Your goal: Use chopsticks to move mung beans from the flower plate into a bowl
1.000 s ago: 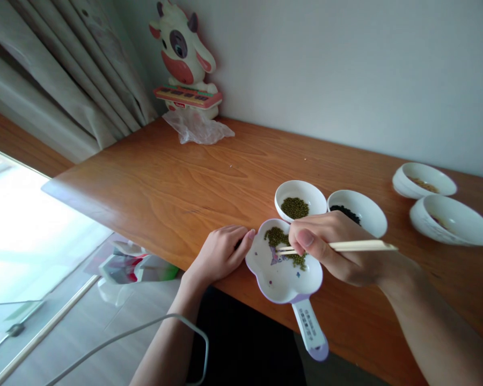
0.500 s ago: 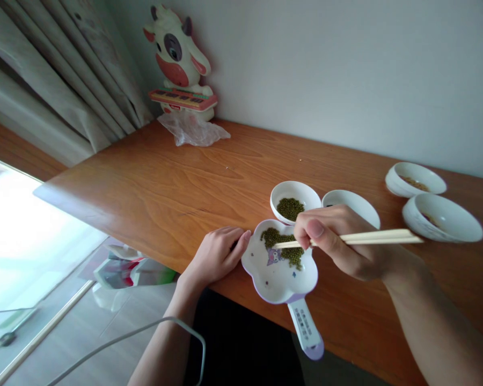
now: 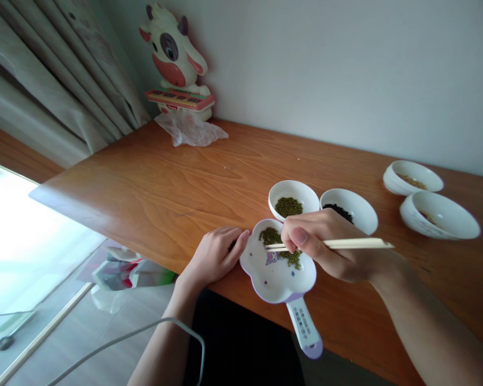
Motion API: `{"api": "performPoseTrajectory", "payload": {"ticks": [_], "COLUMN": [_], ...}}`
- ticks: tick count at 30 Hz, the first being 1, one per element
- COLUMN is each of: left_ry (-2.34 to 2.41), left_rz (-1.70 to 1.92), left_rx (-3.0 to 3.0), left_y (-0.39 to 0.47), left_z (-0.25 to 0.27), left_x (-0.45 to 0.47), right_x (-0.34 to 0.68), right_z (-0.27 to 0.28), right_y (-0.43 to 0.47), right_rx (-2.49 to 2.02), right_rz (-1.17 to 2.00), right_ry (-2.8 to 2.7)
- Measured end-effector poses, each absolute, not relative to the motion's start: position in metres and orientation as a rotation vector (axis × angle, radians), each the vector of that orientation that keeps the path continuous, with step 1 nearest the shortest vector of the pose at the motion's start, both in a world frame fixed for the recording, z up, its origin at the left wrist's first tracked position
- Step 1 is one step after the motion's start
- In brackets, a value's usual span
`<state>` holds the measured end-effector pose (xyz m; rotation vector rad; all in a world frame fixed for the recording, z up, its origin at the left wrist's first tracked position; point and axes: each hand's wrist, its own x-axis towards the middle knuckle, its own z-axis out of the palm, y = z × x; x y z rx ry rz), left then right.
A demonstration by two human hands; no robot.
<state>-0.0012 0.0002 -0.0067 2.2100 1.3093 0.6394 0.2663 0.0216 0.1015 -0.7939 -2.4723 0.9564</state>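
Observation:
My right hand (image 3: 326, 244) is closed around a pair of pale chopsticks (image 3: 354, 244). Their tips point left, down inside a white lobed dish (image 3: 273, 287) with a purple rim and a printed handle. Small green beans, likely mung beans (image 3: 270, 236), lie in the dish's far part and on its right, partly hidden by my right hand. On the table's front edge rests my left hand (image 3: 217, 254), holding nothing, its thumb at the dish's left rim. Just behind the dish stands a white bowl (image 3: 312, 199) of similar green beans.
Beside it, a second bowl (image 3: 364, 209) holds black grains (image 3: 338, 212). Two more bowls, one (image 3: 426, 174) behind another (image 3: 459, 217), stand at the right with small contents. A cow toy keyboard (image 3: 181, 96) and a crumpled plastic bag (image 3: 191, 130) are at the far left.
My right hand and the chopsticks have shifted left over the dish, and the tips have moved slightly left. More of the black grains shows. My left hand stays at the rim.

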Motion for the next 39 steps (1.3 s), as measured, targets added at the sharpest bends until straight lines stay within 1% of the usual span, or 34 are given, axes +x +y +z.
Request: {"api": "performPoseTrajectory", "payload": {"ticks": [7,10,14,27,39], "left_ry": [1.317,1.322,1.319,1.320,1.328], "left_rz": [0.635,0.634,0.627,0.643,0.655], "left_rx": [2.203,2.203,2.200,2.208,2.231], "left_y": [-0.001,0.000,0.000,-0.001,-0.001], "left_z": [-0.006,-0.006,-0.007,-0.005,-0.004], "left_x": [-0.001,-0.001,-0.001,-0.001,-0.001], "right_x": [0.270,0.274,0.273,0.269,0.292], "right_z": [0.104,0.107,0.108,0.102,0.113], "right_y": [0.023,0.022,0.023,0.024,0.029], "right_rx": [-0.819,-0.872,-0.830,-0.863,-1.087], "right_rz": [1.025,1.013,0.985,1.050,1.080], "right_ry": [-2.479,-2.468,-2.458,-2.482,-2.409]}}
